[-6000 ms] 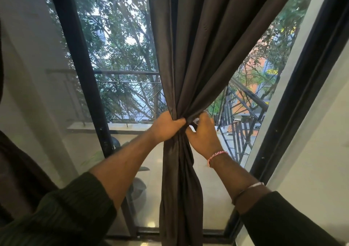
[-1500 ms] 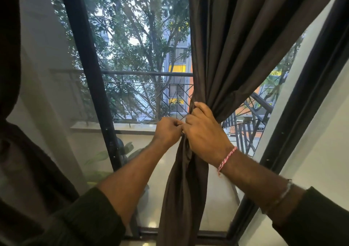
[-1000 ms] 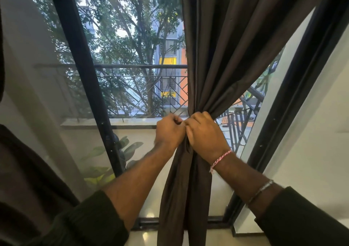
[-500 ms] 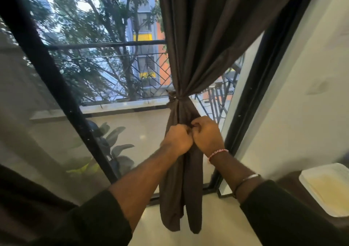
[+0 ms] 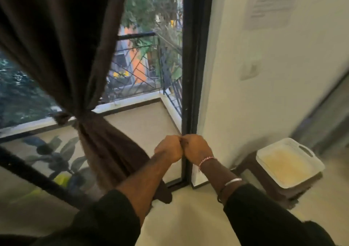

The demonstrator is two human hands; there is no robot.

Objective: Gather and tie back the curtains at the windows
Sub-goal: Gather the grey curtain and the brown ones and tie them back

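Note:
The dark brown curtain point(image 5: 66, 47) hangs at the left of the window, cinched into a bunch by a knot or tie point(image 5: 75, 118) at sill height. Its tail point(image 5: 113, 155) falls down and to the right behind my left forearm. My left hand point(image 5: 168, 149) and my right hand point(image 5: 196, 147) are both curled into fists that touch knuckle to knuckle. They sit to the right of the curtain, in front of the black window frame point(image 5: 190, 56). Neither hand touches the fabric, and I see nothing held in them.
A white wall on the right carries a taped paper point(image 5: 272, 4) and a small plate point(image 5: 249, 70). A white tray point(image 5: 289, 162) sits on a dark stool point(image 5: 264, 185) by the wall. Outside are a balcony railing point(image 5: 136, 64) and a leafy plant point(image 5: 54, 157).
Both hands have let go of the curtain and moved right, toward the window frame, staying fisted together. The view has swung right and down. The curtain stays bunched by its tie.

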